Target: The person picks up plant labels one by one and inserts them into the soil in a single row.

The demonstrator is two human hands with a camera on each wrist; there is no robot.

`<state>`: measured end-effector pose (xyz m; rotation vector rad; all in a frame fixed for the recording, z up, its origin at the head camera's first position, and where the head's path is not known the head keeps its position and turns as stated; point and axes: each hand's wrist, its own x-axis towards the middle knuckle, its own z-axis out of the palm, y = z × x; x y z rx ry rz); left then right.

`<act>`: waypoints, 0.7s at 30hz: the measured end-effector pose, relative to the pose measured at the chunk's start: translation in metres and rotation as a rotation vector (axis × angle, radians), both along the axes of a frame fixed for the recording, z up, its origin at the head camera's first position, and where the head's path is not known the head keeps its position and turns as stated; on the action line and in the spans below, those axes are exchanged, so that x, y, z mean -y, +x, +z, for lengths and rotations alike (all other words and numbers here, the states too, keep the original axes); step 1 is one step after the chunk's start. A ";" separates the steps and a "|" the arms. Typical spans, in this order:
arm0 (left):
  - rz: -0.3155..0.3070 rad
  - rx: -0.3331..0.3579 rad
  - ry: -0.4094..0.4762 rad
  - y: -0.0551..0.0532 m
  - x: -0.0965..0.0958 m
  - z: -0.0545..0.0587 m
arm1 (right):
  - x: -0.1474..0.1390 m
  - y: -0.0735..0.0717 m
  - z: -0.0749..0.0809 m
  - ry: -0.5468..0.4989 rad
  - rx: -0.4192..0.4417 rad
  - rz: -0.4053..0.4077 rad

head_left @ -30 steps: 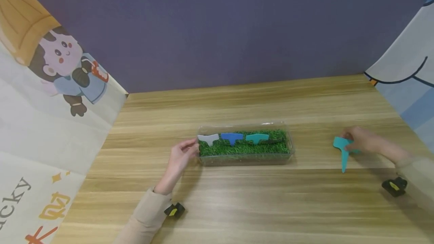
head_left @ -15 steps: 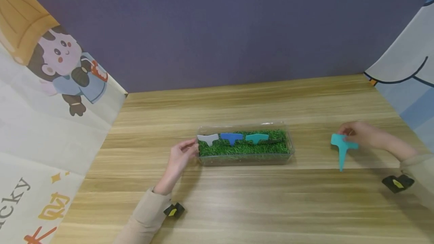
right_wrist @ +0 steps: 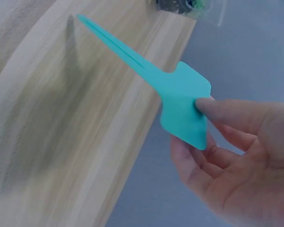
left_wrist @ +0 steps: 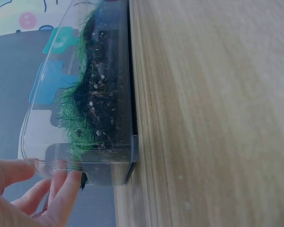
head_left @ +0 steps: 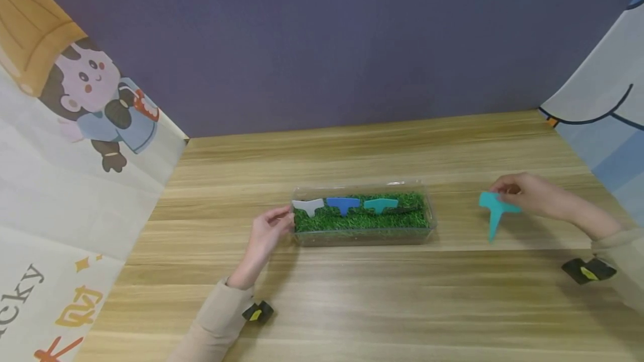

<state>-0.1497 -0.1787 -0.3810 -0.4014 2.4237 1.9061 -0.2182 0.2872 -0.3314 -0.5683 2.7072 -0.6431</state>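
A teal T-shaped plant label (head_left: 496, 211) is pinched between the thumb and fingers of my right hand (head_left: 535, 197), right of the box. In the right wrist view the label (right_wrist: 184, 101) shows its flat head in the grip and its long point free above the table. My left hand (head_left: 266, 239) touches the left end of a clear plastic box (head_left: 364, 237). Its fairly straight fingertips (left_wrist: 68, 184) lie against the end wall, thumb at the rim. Green artificial grass (head_left: 367, 222) over dark soil fills the box. White (head_left: 308, 206), blue (head_left: 344, 204) and teal (head_left: 380, 205) labels stand in a row there.
The wooden table (head_left: 382, 300) ends at a dark grey-purple panel (head_left: 352, 49) behind. Printed cloth panels (head_left: 40, 194) flank it on the left and right. Black wrist cameras (head_left: 588, 270) sit below both sleeves.
My right hand has lifted the teal label and moved it slightly left and away from me, its point tilting. The left hand and the box have stayed put.
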 end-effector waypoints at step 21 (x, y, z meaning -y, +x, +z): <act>-0.004 0.011 -0.001 0.000 0.000 0.000 | 0.028 0.012 0.019 -0.096 -0.316 -0.054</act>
